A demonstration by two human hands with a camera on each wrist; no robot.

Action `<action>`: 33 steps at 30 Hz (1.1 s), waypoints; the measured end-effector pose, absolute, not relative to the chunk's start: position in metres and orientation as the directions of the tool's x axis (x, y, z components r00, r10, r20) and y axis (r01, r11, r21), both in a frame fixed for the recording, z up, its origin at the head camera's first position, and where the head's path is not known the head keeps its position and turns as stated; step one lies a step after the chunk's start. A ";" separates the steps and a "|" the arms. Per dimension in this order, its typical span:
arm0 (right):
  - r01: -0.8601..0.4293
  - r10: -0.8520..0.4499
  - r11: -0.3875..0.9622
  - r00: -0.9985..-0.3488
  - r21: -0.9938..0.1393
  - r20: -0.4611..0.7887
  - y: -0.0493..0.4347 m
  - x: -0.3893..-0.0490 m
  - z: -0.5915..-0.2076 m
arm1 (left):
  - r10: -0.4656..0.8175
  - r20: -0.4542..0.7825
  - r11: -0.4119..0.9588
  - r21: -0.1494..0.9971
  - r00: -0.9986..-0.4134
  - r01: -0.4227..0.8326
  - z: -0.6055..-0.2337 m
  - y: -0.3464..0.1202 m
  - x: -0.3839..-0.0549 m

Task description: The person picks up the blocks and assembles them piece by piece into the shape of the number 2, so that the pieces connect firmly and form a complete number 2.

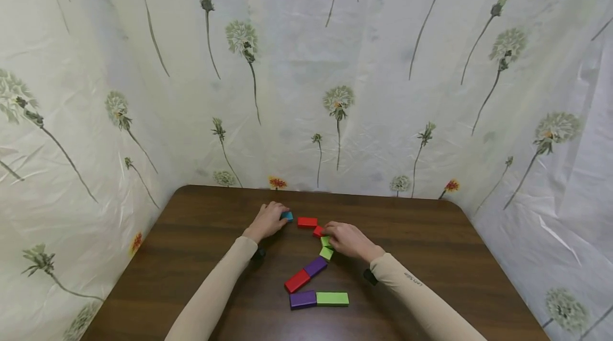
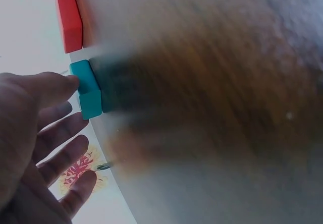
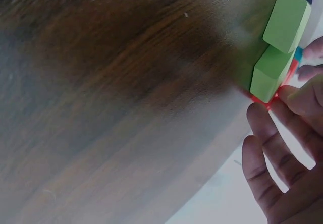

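My left hand (image 1: 268, 221) is at the far left of the block row and pinches a blue block (image 1: 288, 216) between thumb and fingers. In the left wrist view the thumb lies against that blue block (image 2: 87, 89), while the outer fingers are spread. My right hand (image 1: 351, 240) reaches in from the right, its thumb and fingertips at a small red block (image 1: 318, 231). Only a strip of this red block (image 3: 261, 101) shows in the right wrist view, behind a green block (image 3: 271, 75). Another green block (image 3: 286, 21) touches the first one at an angle.
Between the hands lies a longer red block (image 1: 307, 222). Nearer, a purple block (image 1: 315, 266) and a red block (image 1: 297, 281) join end to end. A purple block (image 1: 303, 300) and long green block (image 1: 332, 299) form a front row on the brown table (image 1: 407, 213). A flowered curtain (image 1: 292, 75) hangs behind.
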State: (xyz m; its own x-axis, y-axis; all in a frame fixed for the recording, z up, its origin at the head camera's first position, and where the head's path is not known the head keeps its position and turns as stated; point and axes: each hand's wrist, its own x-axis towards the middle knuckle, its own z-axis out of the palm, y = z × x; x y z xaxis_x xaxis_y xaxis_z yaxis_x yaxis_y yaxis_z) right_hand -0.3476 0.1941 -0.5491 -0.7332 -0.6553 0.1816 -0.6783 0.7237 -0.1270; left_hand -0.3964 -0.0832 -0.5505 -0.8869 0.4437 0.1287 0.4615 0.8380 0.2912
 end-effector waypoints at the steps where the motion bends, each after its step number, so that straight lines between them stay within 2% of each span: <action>1: -0.680 -0.657 0.722 -0.732 -0.128 0.181 0.194 -0.347 -0.549 | 0.439 0.128 0.841 0.290 -0.889 0.457 -0.551 -0.084 -0.397; 14: -0.685 -0.664 0.717 -0.727 -0.130 0.172 0.192 -0.348 -0.547 | 0.390 0.096 0.865 0.303 -0.916 0.400 -0.555 -0.090 -0.401; 33: -0.697 -0.677 0.707 -0.716 -0.120 0.171 0.192 -0.347 -0.547 | 0.433 0.117 0.824 0.350 -0.894 0.446 -0.556 -0.093 -0.395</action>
State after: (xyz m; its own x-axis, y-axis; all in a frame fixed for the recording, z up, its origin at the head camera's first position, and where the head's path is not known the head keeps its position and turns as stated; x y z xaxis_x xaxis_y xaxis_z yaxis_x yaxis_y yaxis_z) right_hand -0.3466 0.1922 -0.5468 -0.7160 -0.6767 0.1713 -0.6969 0.7070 -0.1201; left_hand -0.3951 -0.0931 -0.5559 -0.8935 0.4335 0.1173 0.4457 0.8239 0.3501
